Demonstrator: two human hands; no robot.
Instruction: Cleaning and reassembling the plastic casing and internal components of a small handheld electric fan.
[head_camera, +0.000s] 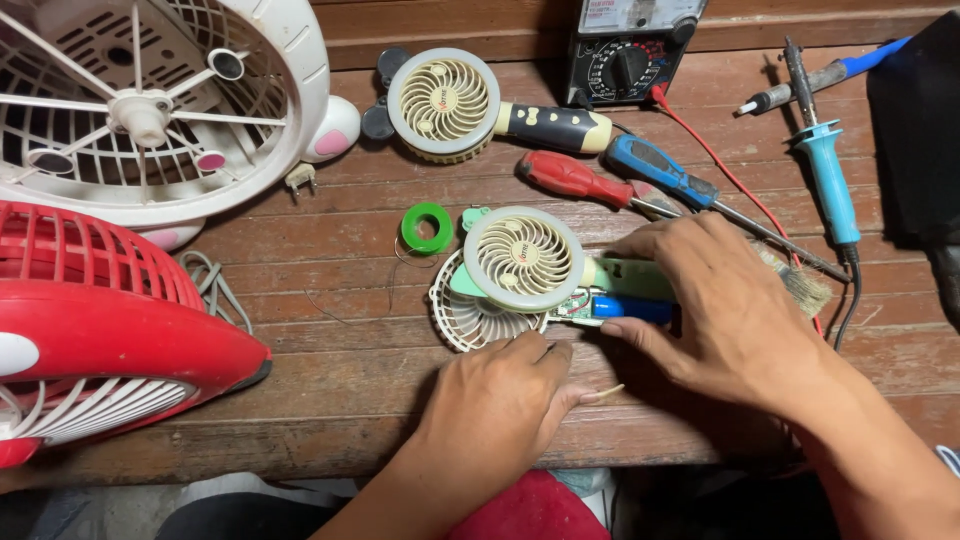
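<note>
Lying between both hands, the small handheld fan (524, 258) runs left-right, round head leftward, handle under the right hand (725, 305), which grips it. The left hand (500, 400), loosely curled, touches the detached grille (468, 318) just below the head.

The small round handheld fan with a mint-green handle (524, 257) has a cream grille; its twin (444, 104) has a black handle with cream spots. One screwdriver handle is red (573, 178), another blue and black (660, 168). The reddish-brown plank worktop (330, 350) shows pale scuffs.
</note>
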